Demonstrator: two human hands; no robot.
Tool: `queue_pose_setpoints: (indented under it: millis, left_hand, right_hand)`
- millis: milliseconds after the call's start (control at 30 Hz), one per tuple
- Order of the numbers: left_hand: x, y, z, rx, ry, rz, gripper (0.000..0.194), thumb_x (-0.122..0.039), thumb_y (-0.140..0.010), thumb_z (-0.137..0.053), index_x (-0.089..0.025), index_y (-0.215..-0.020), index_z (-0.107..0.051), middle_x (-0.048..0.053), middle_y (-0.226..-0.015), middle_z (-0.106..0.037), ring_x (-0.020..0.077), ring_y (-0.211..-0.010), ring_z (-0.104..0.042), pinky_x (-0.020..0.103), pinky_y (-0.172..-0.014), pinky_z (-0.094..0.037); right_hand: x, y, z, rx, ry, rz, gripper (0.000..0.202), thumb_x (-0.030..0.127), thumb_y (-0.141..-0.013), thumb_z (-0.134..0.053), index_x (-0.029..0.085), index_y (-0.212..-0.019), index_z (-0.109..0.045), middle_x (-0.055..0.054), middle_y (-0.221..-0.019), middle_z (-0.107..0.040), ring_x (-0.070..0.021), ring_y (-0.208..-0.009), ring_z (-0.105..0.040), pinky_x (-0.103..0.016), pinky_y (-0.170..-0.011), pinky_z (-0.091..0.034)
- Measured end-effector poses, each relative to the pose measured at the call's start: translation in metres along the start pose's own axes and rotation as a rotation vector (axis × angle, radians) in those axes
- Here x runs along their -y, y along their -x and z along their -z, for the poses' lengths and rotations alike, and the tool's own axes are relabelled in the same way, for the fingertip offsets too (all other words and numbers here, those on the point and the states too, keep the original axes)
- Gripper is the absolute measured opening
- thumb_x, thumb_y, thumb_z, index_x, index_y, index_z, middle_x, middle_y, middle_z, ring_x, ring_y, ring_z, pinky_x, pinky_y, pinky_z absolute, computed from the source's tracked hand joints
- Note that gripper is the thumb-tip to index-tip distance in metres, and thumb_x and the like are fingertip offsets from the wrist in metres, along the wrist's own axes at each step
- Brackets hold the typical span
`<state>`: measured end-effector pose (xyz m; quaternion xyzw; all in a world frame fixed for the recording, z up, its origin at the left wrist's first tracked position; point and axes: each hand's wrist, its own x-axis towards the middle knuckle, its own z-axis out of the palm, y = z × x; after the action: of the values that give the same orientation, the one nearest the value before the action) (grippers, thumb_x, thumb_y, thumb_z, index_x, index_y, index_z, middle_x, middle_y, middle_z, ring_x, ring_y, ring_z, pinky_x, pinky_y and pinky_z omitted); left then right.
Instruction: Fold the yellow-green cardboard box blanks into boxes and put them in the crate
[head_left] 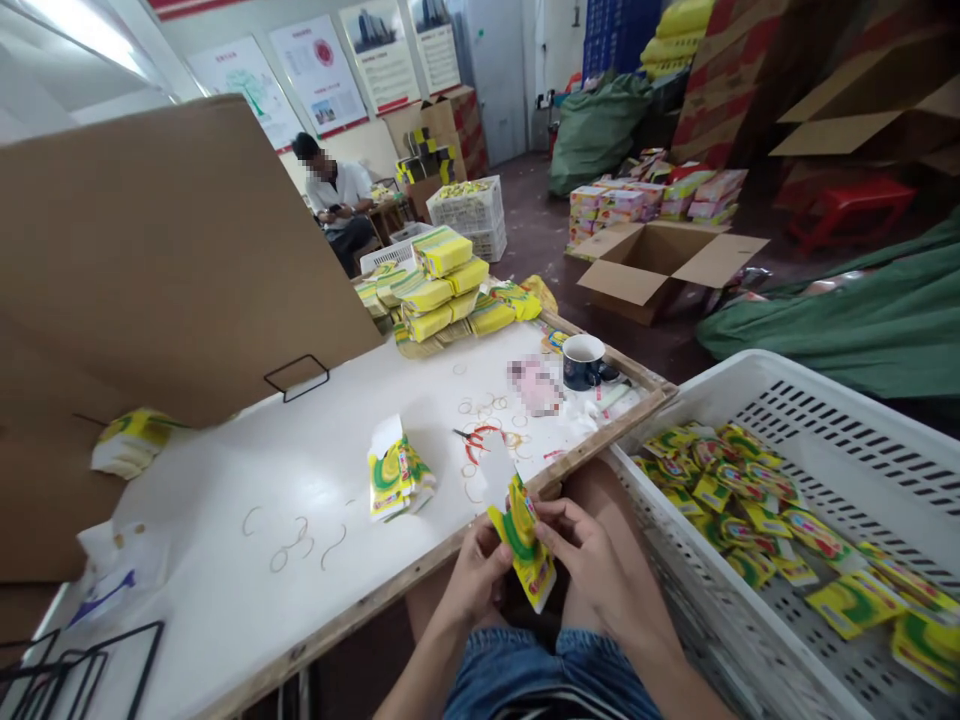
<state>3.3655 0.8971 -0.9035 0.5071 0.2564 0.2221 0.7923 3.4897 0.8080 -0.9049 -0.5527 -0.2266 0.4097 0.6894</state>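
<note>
Yellow-green carton (525, 545) at 6 o'clock is pinched by fingers of left hand (478, 572) and right hand (589, 555); white flap (496, 470) up, judged unfinished. Packs (855, 605) piled in white crate (750, 390), 4 o'clock, seemingly done. Carton stack (394, 480) on desk (225, 620), 7 o'clock, apparently left.

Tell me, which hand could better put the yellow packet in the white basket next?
Probably the right hand: it grips the yellow packet and is nearer the white basket. The left hand grips the packet too, but is farther from the basket.
</note>
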Motion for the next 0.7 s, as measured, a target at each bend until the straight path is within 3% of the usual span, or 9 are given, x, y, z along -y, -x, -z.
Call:
queue_pose_setpoints:
  millis: [133, 300, 367, 467, 567, 700]
  left_hand:
    - [0.000, -0.005, -0.004, -0.032, 0.000, 0.004, 0.057, -0.053, -0.061, -0.081, -0.016, -0.101, -0.069, 0.010, -0.092, -0.072, 0.0256, -0.084, -0.067, 0.034, -0.076, -0.053]
    - [0.004, -0.011, -0.005, -0.150, -0.087, 0.019, 0.039, -0.048, -0.074, -0.072, -0.015, -0.091, -0.062, 0.005, -0.077, -0.069, 0.0197, -0.072, -0.065, 0.031, -0.069, -0.053]
    - [0.004, -0.012, -0.008, -0.194, -0.169, -0.030, 0.041, -0.044, -0.077, -0.070, -0.017, -0.105, -0.056, 0.004, -0.081, -0.068, 0.0180, -0.074, -0.065, 0.030, -0.072, -0.053]
    - [0.003, -0.010, -0.011, -0.215, -0.243, -0.083, 0.068, -0.034, -0.078, -0.071, -0.024, -0.133, -0.033, 0.002, -0.091, -0.067, 0.0177, -0.082, -0.066, 0.031, -0.077, -0.052]
    - [0.000, -0.006, -0.011, -0.146, -0.259, -0.050, 0.076, -0.029, -0.080, -0.068, -0.028, -0.140, -0.022, 0.004, -0.099, -0.067, 0.0190, -0.085, -0.067, 0.034, -0.079, -0.053]
    - [-0.009, -0.002, -0.004, 0.044, -0.195, -0.016, 0.073, -0.030, -0.081, -0.068, -0.025, -0.140, -0.026, 0.010, -0.108, -0.066, 0.0219, -0.092, -0.066, 0.034, -0.080, -0.052]
  right_hand:
    - [0.001, 0.003, 0.003, 0.024, 0.032, -0.022, 0.044, 0.050, -0.073, -0.075, 0.016, -0.099, -0.067, -0.011, -0.099, -0.072, -0.0263, -0.091, -0.066, -0.039, -0.082, -0.053]
    - [-0.007, 0.006, 0.001, 0.024, 0.134, 0.027, 0.038, 0.054, -0.081, -0.064, 0.016, -0.084, -0.064, -0.007, -0.079, -0.069, -0.0225, -0.075, -0.064, -0.033, -0.068, -0.054]
    - [-0.012, 0.005, 0.002, -0.035, 0.218, 0.063, 0.037, 0.054, -0.084, -0.060, 0.017, -0.081, -0.061, -0.006, -0.075, -0.066, -0.0214, -0.070, -0.063, -0.031, -0.064, -0.053]
    - [-0.016, 0.003, 0.007, -0.138, 0.341, 0.122, 0.031, 0.049, -0.085, -0.060, 0.018, -0.086, -0.060, -0.006, -0.079, -0.066, -0.0205, -0.069, -0.061, -0.031, -0.062, -0.052]
    - [-0.015, 0.000, 0.013, -0.114, 0.370, 0.178, 0.035, 0.040, -0.084, -0.062, 0.019, -0.111, -0.057, -0.009, -0.099, -0.067, -0.0217, -0.080, -0.064, -0.032, -0.068, -0.054]
    - [-0.007, -0.001, 0.021, 0.068, 0.277, 0.141, 0.050, 0.034, -0.086, -0.059, 0.023, -0.132, -0.045, -0.010, -0.110, -0.064, -0.0216, -0.090, -0.065, -0.033, -0.075, -0.055]
